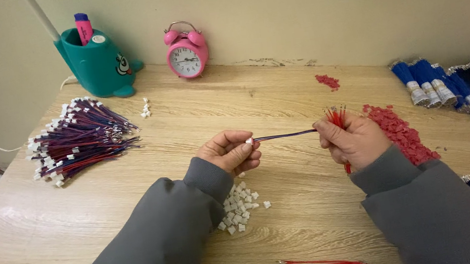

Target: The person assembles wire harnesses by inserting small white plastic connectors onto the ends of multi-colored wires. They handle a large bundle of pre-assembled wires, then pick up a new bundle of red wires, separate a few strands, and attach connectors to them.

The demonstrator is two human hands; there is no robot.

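Above the small heap of white plastic connector housings [239, 208], the left hand [229, 151] pinches a white connector [248, 142] closed between its fingers, a thin red-and-blue wire pair [285, 135] running from it to the right hand [352, 140], which grips a bunch of red wires [336, 117]. Far left of the heap lies a large pile of finished harnesses [80, 138]; right of it, red plastic pieces [398, 131] and bundled blue wires [434, 84] on the wooden surface [278, 90] suggest plenty left.
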